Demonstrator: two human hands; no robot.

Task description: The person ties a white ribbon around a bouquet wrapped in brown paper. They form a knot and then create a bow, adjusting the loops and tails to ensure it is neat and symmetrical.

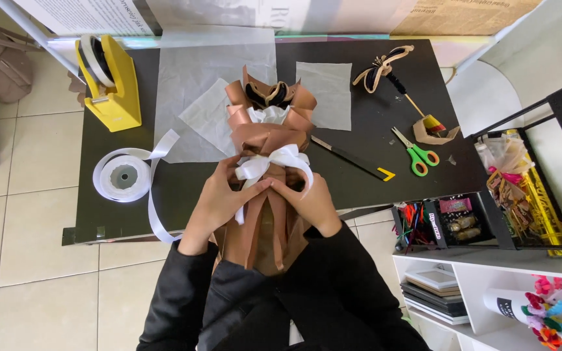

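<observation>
I look down on a black table (372, 78) standing on pale floor tiles (a white shelf unit sits at the right). My left hand (219, 201) and right hand (310, 201) both pinch the white bow (274, 162) on the one brown-wrapped bouquet (268, 123) at the table's near edge. I count one ribbon roll (123, 177), one pair of green scissors (416, 153), one yellow tape dispenser (113, 84).

The person wears a black long-sleeved top whose 2 sleeves run from the lower middle of the frame up to the wrists, the cloth plain and matte with soft folds near the elbows. The left hand (219, 198) and right hand (310, 201) are bare, with no gloves, rings or watch showing. Black clothing also fills the bottom centre of the frame.
</observation>
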